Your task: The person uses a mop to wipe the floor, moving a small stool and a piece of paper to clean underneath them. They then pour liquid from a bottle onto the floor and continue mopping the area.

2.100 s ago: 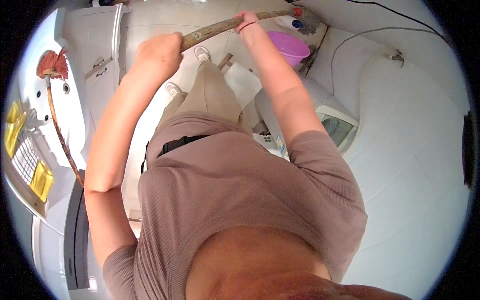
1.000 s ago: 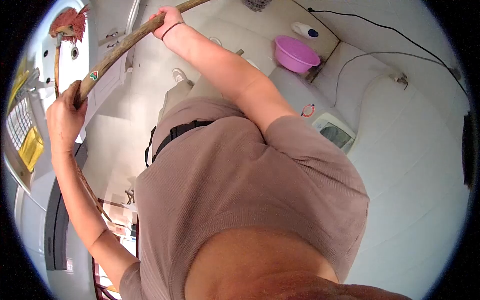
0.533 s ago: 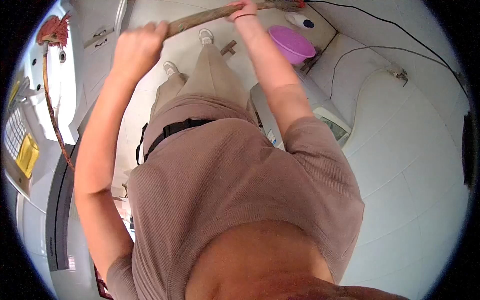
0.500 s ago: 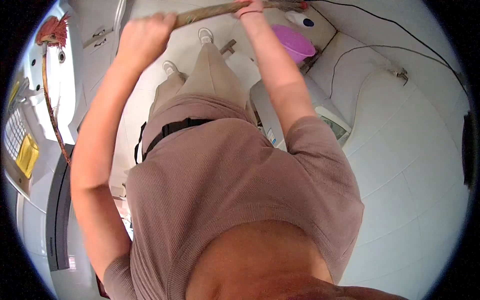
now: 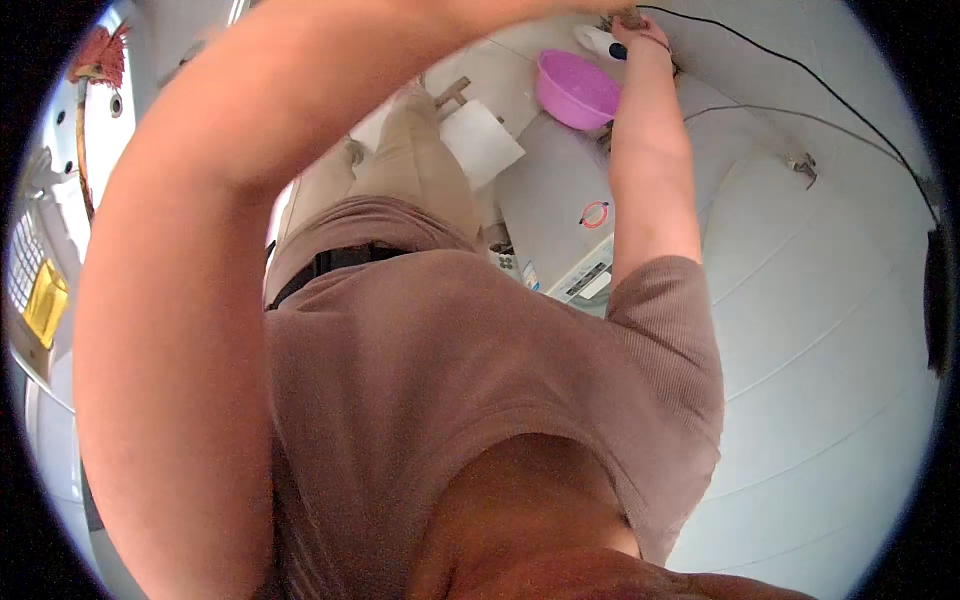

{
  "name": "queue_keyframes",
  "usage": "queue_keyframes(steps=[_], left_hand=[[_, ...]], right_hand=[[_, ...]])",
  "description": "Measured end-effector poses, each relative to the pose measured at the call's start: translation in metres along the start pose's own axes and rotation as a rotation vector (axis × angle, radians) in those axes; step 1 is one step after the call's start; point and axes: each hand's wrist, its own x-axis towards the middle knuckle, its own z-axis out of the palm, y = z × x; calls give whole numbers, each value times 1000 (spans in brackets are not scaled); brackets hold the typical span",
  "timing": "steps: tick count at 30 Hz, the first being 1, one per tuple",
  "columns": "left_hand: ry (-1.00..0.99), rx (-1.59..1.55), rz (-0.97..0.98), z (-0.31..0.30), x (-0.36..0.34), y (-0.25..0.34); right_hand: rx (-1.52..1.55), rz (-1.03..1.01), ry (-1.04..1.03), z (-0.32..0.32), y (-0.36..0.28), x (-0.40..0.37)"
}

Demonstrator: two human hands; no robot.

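At the top right, my right hand [image 5: 643,32] is closed round a brown wooden handle [image 5: 630,17], of which only a short piece shows. My left arm [image 5: 190,230], bent and blurred, fills the left side and crosses along the top edge. The hand at its end is outside the picture. A pink basin [image 5: 580,90] lies just below and left of my right hand. Beside that hand is a white bottle with a dark cap [image 5: 598,42].
A white panel with a wooden bar [image 5: 480,142] is near my legs. A white appliance [image 5: 560,200] stands right of them. Black cable [image 5: 770,45] and a tap [image 5: 803,168] are on the right wall. A red mop [image 5: 98,60] and yellow cloth [image 5: 46,305] are at the left.
My left arm has swung up and across, close to the camera, and its hand has left view. My right hand has moved right. Most of the wooden handle no longer shows.
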Motion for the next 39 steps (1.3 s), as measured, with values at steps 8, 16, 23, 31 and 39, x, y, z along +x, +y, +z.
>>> queue_keyframes(steps=[8,16,23,31,39], left_hand=[[-159,-391,-59,82,-45,75],[-447,-302,-299,46,-113,22],[-236,-107,-266,27,-177,-19],[-245,-26,-331,1,-252,-48],[-302,39,-459,-19,-324,-53]], right_hand=[[-831,-167,71,-154,-58,63],[-603,-113,129,-132,92,23],[-760,-31,23,-110,164,30],[-373,-106,178,-76,268,21],[-1021,160,158,-83,330,65]])
